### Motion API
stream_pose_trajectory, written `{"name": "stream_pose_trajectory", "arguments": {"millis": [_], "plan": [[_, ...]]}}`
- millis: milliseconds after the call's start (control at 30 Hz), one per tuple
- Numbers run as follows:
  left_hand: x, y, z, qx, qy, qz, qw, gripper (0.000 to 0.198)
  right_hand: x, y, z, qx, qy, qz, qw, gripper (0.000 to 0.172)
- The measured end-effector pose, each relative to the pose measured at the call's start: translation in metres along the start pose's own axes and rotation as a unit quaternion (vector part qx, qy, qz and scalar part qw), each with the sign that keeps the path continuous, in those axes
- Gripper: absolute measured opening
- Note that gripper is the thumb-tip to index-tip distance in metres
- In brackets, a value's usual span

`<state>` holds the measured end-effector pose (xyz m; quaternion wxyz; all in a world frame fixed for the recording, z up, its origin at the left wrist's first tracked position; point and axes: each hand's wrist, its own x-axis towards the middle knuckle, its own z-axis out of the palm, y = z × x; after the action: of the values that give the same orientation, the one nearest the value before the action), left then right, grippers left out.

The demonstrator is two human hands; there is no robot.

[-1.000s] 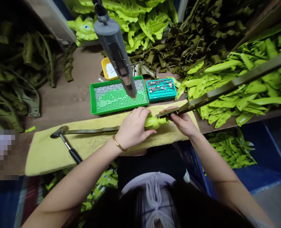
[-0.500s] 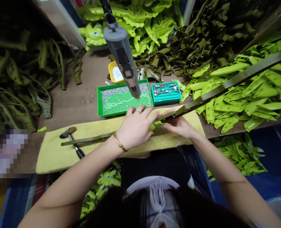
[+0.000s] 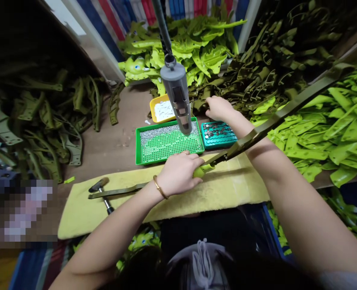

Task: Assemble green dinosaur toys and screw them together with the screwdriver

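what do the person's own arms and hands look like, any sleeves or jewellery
The left arm and right arm are bare, and neither hand has a glove. The left hand wears a gold ring and a thin gold bangle at the wrist. The right hand shows no jewellery. The person wears a grey drawstring top.

Left hand (image 3: 178,174) wears a thin gold ring (image 3: 184,152) and, at the wrist, a slim gold bangle (image 3: 159,187). Torso: grey hooded top (image 3: 196,262) with pale drawcords (image 3: 203,262) and a grey sleeve (image 3: 344,280). Lap: black cloth (image 3: 202,229).
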<state>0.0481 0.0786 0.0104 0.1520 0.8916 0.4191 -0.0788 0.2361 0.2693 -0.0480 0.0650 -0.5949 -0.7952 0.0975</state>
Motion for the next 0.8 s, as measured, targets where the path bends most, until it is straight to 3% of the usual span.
{"name": "stream_pose_trajectory", "arguments": {"millis": [133, 200, 267, 400, 433, 500, 533, 567, 667, 800], "plan": [[0.009, -0.010, -0.002, -0.029, -0.006, 0.002, 1.000, 0.045, -0.020, 0.035, -0.014, 0.164, 0.066, 0.078, 0.981, 0.045], [0.015, -0.017, -0.004, -0.035, -0.012, 0.012, 0.999, 0.049, -0.033, 0.052, -0.020, 0.299, 0.077, 0.127, 0.943, 0.057], [0.022, -0.022, -0.005, -0.042, -0.025, 0.020, 0.999, 0.054, -0.053, 0.067, -0.029, 0.385, 0.083, 0.151, 0.907, 0.055], [0.034, -0.031, -0.007, -0.061, -0.050, 0.012, 0.997, 0.059, -0.126, 0.078, -0.054, 0.444, 0.180, 0.124, 0.869, 0.024], [0.037, -0.033, -0.007, -0.067, -0.056, 0.008, 0.996, 0.060, -0.148, 0.075, -0.059, 0.479, 0.211, 0.113, 0.844, 0.022], [0.041, -0.036, -0.006, -0.082, -0.065, 0.001, 0.995, 0.065, -0.188, 0.060, -0.063, 0.507, 0.221, 0.097, 0.827, 0.020], [0.043, -0.037, -0.006, -0.088, -0.068, -0.003, 0.994, 0.067, -0.203, 0.048, -0.061, 0.506, 0.201, 0.081, 0.835, 0.022], [0.044, -0.037, -0.006, -0.092, -0.069, -0.008, 0.993, 0.068, -0.214, 0.034, -0.056, 0.476, 0.165, 0.060, 0.862, 0.025], [0.047, -0.033, -0.007, -0.084, -0.073, -0.020, 0.994, 0.069, -0.222, -0.012, -0.026, 0.368, 0.100, -0.021, 0.924, 0.024], [0.044, -0.025, -0.008, -0.059, -0.069, -0.020, 0.996, 0.067, -0.206, -0.042, 0.011, 0.311, 0.115, -0.058, 0.942, 0.018]]}}
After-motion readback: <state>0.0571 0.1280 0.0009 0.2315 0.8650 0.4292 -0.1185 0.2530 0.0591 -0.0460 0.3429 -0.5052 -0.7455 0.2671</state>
